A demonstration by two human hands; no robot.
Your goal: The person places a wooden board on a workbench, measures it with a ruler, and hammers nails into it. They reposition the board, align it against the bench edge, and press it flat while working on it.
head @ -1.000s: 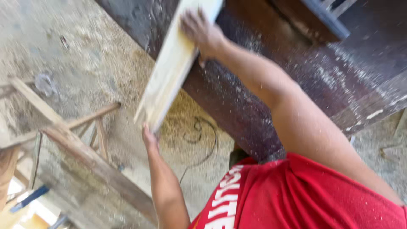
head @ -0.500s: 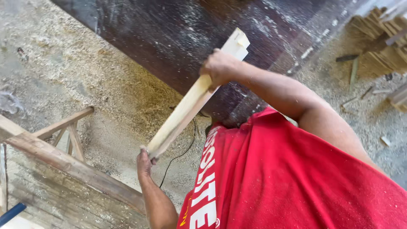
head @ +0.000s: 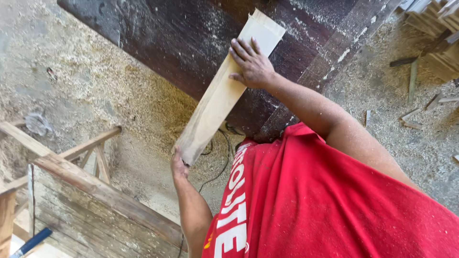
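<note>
I hold a pale wooden board point(head: 216, 102) with both hands, slanted from lower left to upper right above a dark wooden panel point(head: 181, 33). My right hand point(head: 251, 62) lies on the board's upper part, fingers spread over its face and edge. My left hand point(head: 179, 165) grips the board's lower end. My red shirt point(head: 325, 200) fills the lower right.
Sawdust covers the ground point(head: 95, 86). A rough wooden frame or trestle point(head: 91, 191) stands at lower left. A thin black cable point(head: 217, 167) lies on the sawdust below the board. Stacked wood pieces point(head: 435, 24) and scraps lie at upper right. A blue handle point(head: 31, 241) shows at bottom left.
The board has turned from edge-on to showing its broad face. My right hand has shifted from clasping it to lying over its upper face.
</note>
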